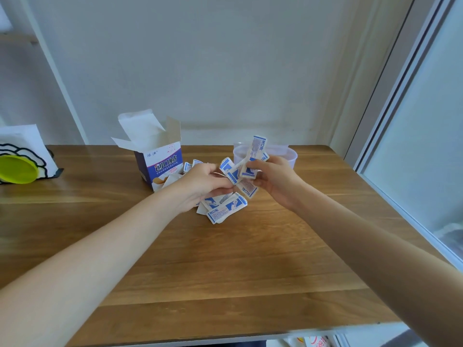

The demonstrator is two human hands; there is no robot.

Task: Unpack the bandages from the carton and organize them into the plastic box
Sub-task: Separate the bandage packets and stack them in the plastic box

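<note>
While my right hand pinches a fanned bunch of bandages just in front of the plastic box, my left hand curls its fingers onto the loose pile mid-table. I judge the gathering goes best by squaring the strips into one stack before lowering them flat into the box near the table's far edge. The opened carton stands left of the pile. The wooden table meets a pale wall; a napkin holder sits at its left edge.
</note>
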